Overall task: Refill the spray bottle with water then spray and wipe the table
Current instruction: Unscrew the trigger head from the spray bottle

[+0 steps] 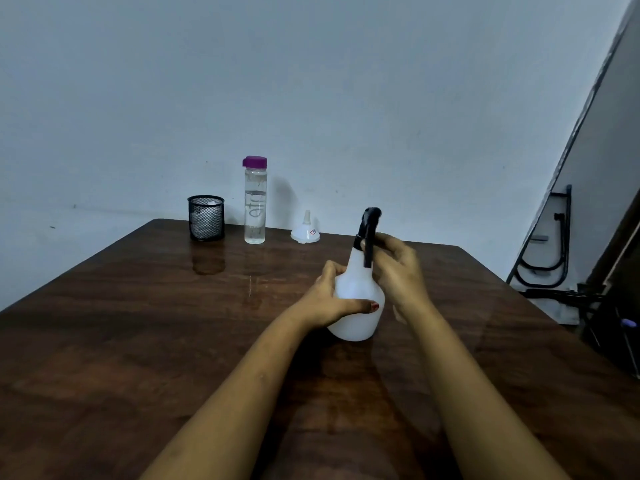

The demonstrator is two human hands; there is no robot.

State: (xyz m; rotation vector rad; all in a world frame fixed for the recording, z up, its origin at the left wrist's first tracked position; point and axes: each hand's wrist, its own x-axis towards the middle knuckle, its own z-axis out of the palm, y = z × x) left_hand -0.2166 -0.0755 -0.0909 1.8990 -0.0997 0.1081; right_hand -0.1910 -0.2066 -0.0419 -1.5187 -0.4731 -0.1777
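A white spray bottle [356, 289] with a black trigger head [370, 223] stands on the dark wooden table [138, 341], right of centre. My left hand [329, 299] wraps around the bottle's round body, thumb across the front. My right hand [394, 268] grips the black head at the neck. At the back stands a clear water bottle [255, 206] with a purple cap, partly filled. A white funnel [305, 232] rests upside down to its right.
A black mesh cup [206, 218] holding something white, perhaps a cloth, stands at the table's back left. A plain wall runs behind the table. Black metal frames [550, 258] lean beyond the table's right edge.
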